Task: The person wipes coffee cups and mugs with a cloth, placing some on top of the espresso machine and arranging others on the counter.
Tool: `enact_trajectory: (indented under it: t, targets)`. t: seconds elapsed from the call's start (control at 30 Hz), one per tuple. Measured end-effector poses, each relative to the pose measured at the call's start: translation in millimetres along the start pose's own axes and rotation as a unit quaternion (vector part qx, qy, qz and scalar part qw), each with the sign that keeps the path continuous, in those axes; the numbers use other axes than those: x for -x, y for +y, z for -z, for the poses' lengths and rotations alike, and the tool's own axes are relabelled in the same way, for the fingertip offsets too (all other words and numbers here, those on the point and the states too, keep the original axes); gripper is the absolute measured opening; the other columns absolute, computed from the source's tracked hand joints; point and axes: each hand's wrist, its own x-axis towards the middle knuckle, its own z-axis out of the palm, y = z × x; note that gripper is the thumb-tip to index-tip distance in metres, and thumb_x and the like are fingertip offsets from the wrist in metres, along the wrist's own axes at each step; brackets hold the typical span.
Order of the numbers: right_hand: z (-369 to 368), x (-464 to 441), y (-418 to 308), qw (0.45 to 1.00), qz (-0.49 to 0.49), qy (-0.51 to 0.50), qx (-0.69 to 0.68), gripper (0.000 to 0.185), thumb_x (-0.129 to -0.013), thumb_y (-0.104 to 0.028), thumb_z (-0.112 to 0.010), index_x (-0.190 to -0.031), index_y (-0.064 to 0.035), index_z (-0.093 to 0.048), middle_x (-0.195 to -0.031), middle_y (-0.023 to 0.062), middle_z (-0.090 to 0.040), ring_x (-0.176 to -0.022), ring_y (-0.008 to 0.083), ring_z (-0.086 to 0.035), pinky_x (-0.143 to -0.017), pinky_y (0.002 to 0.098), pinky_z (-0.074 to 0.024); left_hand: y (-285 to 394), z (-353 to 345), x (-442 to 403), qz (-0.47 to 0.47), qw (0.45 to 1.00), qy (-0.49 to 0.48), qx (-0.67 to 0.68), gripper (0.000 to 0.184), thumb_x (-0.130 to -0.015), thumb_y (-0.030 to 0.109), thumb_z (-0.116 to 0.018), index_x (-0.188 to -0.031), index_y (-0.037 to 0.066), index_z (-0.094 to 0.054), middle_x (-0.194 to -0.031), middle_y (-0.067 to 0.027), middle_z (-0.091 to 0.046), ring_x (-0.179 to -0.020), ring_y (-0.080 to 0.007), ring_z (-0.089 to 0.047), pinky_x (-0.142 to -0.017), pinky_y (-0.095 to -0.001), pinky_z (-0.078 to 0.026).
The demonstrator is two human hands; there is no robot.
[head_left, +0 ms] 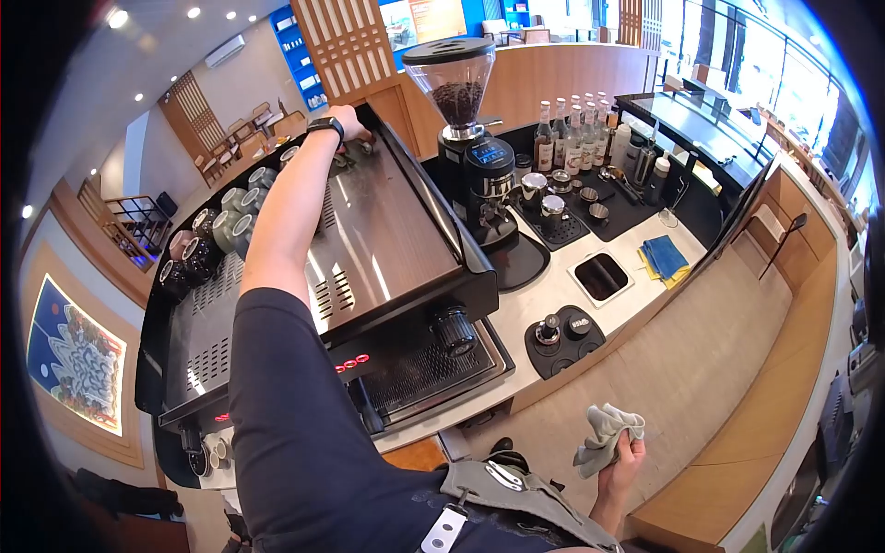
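My left arm stretches across the top of a large espresso machine (387, 258), and my left hand (345, 121) is at its far edge. Its fingers are curled down around something dark grey-green, perhaps a cloth or cup; the hand partly hides it. Several cups (224, 230) stand in rows on the machine's top, left of my forearm. Down at my right side, my right hand (627, 454) grips a crumpled pale grey-green cloth (608, 435), clear of the counter.
A coffee grinder (484, 166) with beans in its hopper stands right of the machine. Syrup bottles (573, 138), metal jugs (551, 210), a tamper (548, 330) on a black mat, a square counter opening (601, 276) and folded blue and yellow cloths (664, 258) are on the counter.
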Motion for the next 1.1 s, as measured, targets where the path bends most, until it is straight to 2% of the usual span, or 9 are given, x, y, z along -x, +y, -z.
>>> enact_trajectory:
  t: [0.13, 0.23, 0.33, 0.47, 0.53, 0.7, 0.87, 0.97, 1.1]
  targets:
    - [0, 1, 3, 1.000, -0.005, -0.004, 0.000, 0.023, -0.100, -0.007, -0.060, -0.121, 0.0024, -0.063, -0.115, 0.0119, -0.071, -0.101, 0.0194, -0.069, -0.088, 0.0334, -0.0553, 0, 10, 11, 0.020, 0.999, 0.033, -0.020, 0.041, -0.095, 0.032, -0.061, -0.108, -0.006, -0.069, -0.099, -0.0270, -0.073, -0.074, -0.0340, -0.075, -0.068, -0.0410, -0.062]
    - [4, 1, 6, 1.000, -0.003, -0.004, 0.011, 0.023, -0.100, -0.007, -0.059, -0.121, 0.0024, -0.063, -0.115, 0.0120, -0.071, -0.101, 0.0192, -0.069, -0.088, 0.0334, -0.0552, -32, 27, 0, -0.075, 0.978, 0.096, -0.172, 0.035, -0.087, 0.024, -0.064, -0.110, -0.003, -0.071, -0.094, -0.0230, -0.074, -0.094, -0.0351, -0.074, -0.080, -0.0437, -0.060]
    - [5, 0, 6, 1.000, -0.009, -0.019, 0.007, 0.023, -0.101, -0.006, -0.059, -0.121, 0.0026, -0.063, -0.116, 0.0120, -0.071, -0.101, 0.0192, -0.069, -0.089, 0.0331, -0.0552, -45, 40, 35, -0.050, 0.997, -0.050, -0.034, 0.048, -0.071, 0.017, -0.080, -0.118, 0.008, -0.073, -0.116, -0.0155, -0.072, -0.103, -0.0290, -0.070, -0.081, -0.0388, -0.058]
    - [-6, 2, -1, 0.999, -0.013, -0.027, 0.012, 0.023, -0.101, -0.007, -0.058, -0.121, 0.0022, -0.063, -0.116, 0.0112, -0.071, -0.100, 0.0186, -0.069, -0.087, 0.0327, -0.0555, -66, 21, 16, -0.093, 0.979, -0.103, -0.150, 0.067, -0.066, 0.016, -0.086, -0.132, 0.019, -0.069, -0.122, -0.0110, -0.071, -0.118, -0.0287, -0.064, -0.102, -0.0362, -0.049]
    - [0, 1, 4, 1.000, 0.001, -0.020, 0.016, 0.023, -0.101, -0.007, -0.059, -0.121, 0.0020, -0.063, -0.115, 0.0110, -0.071, -0.099, 0.0186, -0.069, -0.086, 0.0335, -0.0561, -82, 17, 4, -0.117, 0.980, -0.098, -0.125, 0.068, -0.067, 0.017, -0.086, -0.133, 0.021, -0.068, -0.122, -0.0128, -0.072, -0.119, -0.0293, -0.063, -0.101, -0.0364, -0.049]
    - [5, 11, 1, 1.000, 0.010, -0.011, -0.009, 0.026, -0.102, -0.010, -0.057, -0.125, 0.0026, -0.059, -0.121, 0.0178, -0.068, -0.101, 0.0252, -0.070, -0.086, 0.0375, -0.0583, -71, 24, 15, -0.076, 0.983, -0.115, -0.119, 0.056, -0.078, 0.025, -0.085, -0.124, -0.001, -0.068, -0.099, -0.0135, -0.075, -0.068, -0.0205, -0.070, -0.061, -0.0345, -0.056]
    - [24, 36, -7, 0.996, 0.011, -0.066, -0.063, 0.034, -0.104, -0.015, -0.053, -0.134, 0.0005, -0.053, -0.133, 0.0173, -0.062, -0.117, 0.0292, -0.064, -0.096, 0.0453, -0.0553, -71, 23, 17, -0.100, 0.985, -0.056, -0.126, 0.051, -0.077, 0.033, -0.084, -0.115, 0.002, -0.071, -0.095, -0.0134, -0.074, -0.079, -0.0251, -0.070, -0.070, -0.0371, -0.057]
    - [48, 49, 2, 0.968, -0.032, -0.077, -0.238, 0.051, -0.104, -0.037, -0.052, -0.144, -0.0060, -0.048, -0.146, 0.0142, -0.053, -0.133, 0.0322, -0.051, -0.110, 0.0539, -0.0443, -81, 37, 18, -0.166, 0.970, 0.052, -0.169, 0.047, -0.078, 0.039, -0.081, -0.109, 0.005, -0.072, -0.098, -0.0156, -0.074, -0.092, -0.0294, -0.070, -0.081, -0.0399, -0.056]
    - [53, 57, 1, 0.930, -0.122, 0.059, -0.343, 0.060, -0.103, -0.052, -0.038, -0.151, -0.0145, -0.043, -0.152, 0.0103, -0.044, -0.141, 0.0319, -0.041, -0.118, 0.0579, -0.0316, -34, 110, 126, -0.248, 0.945, 0.168, -0.130, 0.044, -0.088, 0.041, -0.070, -0.115, 0.007, -0.068, -0.105, -0.0155, -0.073, -0.097, -0.0270, -0.070, -0.085, -0.0398, -0.055]
